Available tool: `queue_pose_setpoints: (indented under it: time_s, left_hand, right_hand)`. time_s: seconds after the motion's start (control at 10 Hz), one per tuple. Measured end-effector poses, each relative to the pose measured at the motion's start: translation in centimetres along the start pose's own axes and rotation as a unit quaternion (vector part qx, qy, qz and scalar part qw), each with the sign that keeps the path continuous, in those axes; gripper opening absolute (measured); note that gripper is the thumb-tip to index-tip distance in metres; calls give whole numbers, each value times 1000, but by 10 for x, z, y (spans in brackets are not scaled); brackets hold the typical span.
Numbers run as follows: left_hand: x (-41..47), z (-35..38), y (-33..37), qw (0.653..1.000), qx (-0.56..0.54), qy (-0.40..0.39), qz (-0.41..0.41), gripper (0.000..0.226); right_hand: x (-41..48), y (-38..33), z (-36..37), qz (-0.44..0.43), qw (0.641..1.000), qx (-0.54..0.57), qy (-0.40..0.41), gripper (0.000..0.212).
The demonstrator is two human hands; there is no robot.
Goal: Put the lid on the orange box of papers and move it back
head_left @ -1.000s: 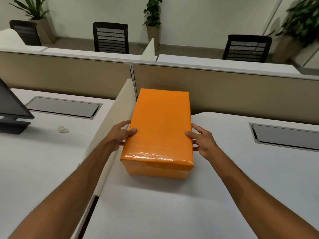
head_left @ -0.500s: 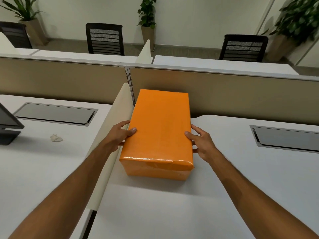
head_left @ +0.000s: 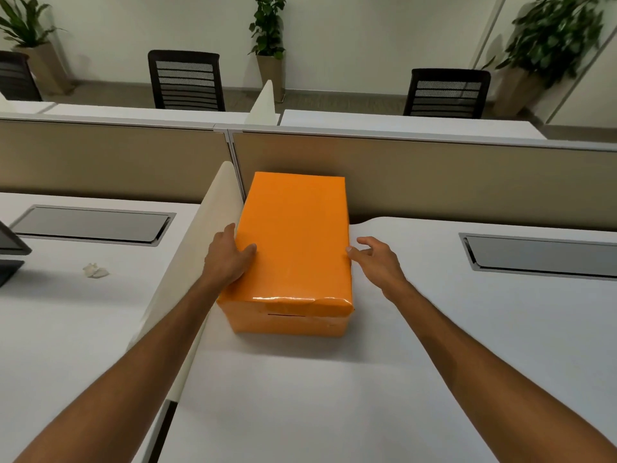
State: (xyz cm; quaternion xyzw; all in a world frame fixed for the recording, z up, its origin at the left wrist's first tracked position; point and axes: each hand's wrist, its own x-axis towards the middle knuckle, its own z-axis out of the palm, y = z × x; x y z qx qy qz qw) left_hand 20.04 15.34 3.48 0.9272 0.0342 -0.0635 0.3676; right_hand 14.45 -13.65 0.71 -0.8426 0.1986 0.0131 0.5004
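The orange box stands on the white desk with its orange lid seated flat on top. Its far end sits close to the tan back partition, and its left side runs along the cream side divider. My left hand grips the box's left side, thumb lying on the lid. My right hand is beside the right edge with fingers spread; only the thumb tip touches the lid's edge. The papers inside are hidden.
A dark cable flap is set into the desk at the right, another flap on the neighbouring desk at the left. A crumpled paper scrap and a monitor foot are there too. Black chairs stand behind the partition.
The box has slid away from me toward the back partition. My right hand's fingers have lifted off its side and spread. My left hand stays on the box.
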Motion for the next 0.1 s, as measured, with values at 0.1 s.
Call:
queue_pose_setpoints:
  time_s: [0.1]
  left_hand:
    - [-16, 13, 13, 995, 52, 38, 81, 76]
  right_hand:
    - [-8, 2, -13, -28, 998, -51, 27, 50]
